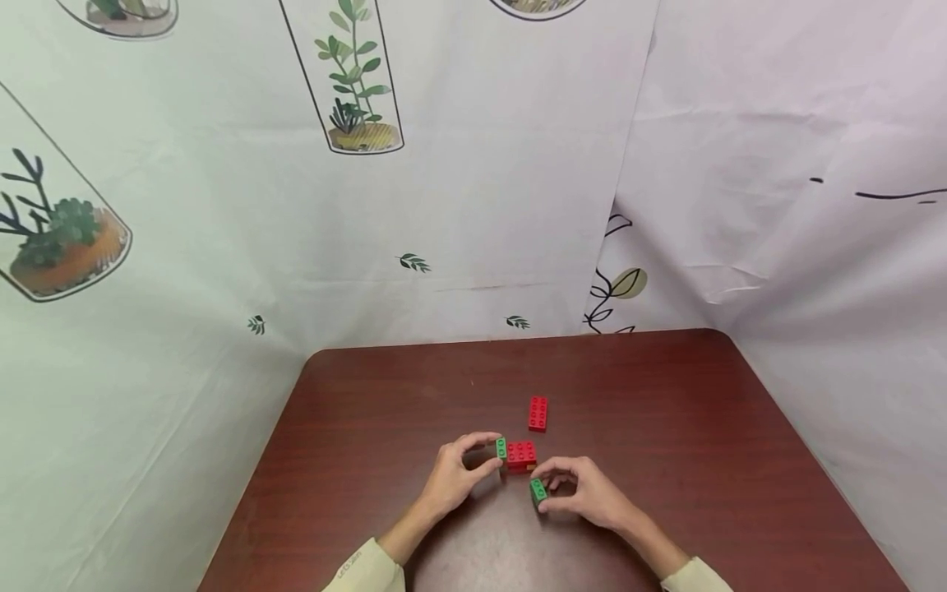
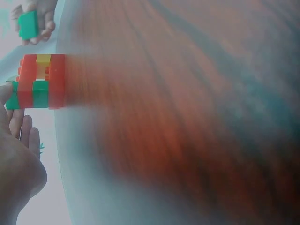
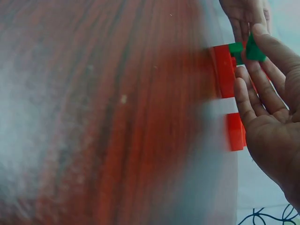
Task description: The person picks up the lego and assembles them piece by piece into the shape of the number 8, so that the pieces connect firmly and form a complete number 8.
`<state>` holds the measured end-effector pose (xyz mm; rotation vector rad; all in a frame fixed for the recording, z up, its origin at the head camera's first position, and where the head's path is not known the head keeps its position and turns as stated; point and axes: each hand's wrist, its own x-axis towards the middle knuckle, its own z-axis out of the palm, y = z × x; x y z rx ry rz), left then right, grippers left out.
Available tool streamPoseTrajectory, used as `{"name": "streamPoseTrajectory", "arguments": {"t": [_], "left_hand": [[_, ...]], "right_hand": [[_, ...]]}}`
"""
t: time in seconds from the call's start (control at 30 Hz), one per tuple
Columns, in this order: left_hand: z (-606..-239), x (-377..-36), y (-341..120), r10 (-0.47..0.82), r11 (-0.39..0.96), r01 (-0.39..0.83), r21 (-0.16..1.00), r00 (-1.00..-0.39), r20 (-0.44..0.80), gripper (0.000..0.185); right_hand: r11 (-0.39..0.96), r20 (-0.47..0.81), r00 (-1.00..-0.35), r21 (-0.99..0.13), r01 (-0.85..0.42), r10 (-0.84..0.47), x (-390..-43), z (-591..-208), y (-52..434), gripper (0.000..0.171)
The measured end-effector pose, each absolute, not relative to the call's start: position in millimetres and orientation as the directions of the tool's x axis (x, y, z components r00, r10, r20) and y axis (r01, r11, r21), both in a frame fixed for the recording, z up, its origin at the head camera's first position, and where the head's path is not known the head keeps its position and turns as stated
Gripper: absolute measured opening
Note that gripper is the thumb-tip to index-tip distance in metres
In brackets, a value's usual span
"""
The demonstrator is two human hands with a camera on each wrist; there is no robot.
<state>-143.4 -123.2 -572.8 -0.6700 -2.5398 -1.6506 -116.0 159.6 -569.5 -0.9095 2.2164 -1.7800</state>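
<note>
A stack of toy building bricks (image 1: 521,452) stands on the table in front of both hands. In the left wrist view it has a red bottom brick (image 2: 56,82), a green brick (image 2: 41,94) and a yellow brick (image 2: 43,59) in the middle, and a red brick (image 2: 27,84) above. My left hand (image 1: 451,477) pinches a small green brick (image 1: 501,449) on top of the stack's left end. Near the stack's right front corner, my right hand (image 1: 589,495) pinches another small green brick (image 1: 538,492), apart from the stack.
A loose red brick (image 1: 538,413) lies behind the stack. The brown wooden table (image 1: 385,395) has rounded far corners. White cloth printed with plants (image 1: 473,205) hangs around its back and sides.
</note>
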Motion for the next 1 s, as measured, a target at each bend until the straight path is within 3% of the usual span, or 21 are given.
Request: {"name": "streamPoseTrajectory", "arguments": {"t": [0.2, 0.43, 1.0], "left_hand": [[-572.4, -143.2, -122.6, 0.331, 0.327, 0.369, 0.870, -0.907, 0.260, 0.033], [-573.2, -143.0, -122.9, 0.339, 0.318, 0.366, 0.874, -0.906, 0.256, 0.033], [-570.0, -143.1, -123.5, 0.350, 0.365, 0.410, 0.836, -0.892, 0.285, 0.035]], "right_hand": [[0.132, 0.287, -0.871, -0.922, -0.364, -0.399, -120.7, -561.1, 161.7, 0.035], [0.253, 0.265, -0.927, -0.909, -0.332, -0.265, -127.2, -551.3, 159.7, 0.035], [0.366, 0.322, -0.914, -0.842, -0.395, -0.246, -138.5, -551.3, 141.1, 0.038]]}}
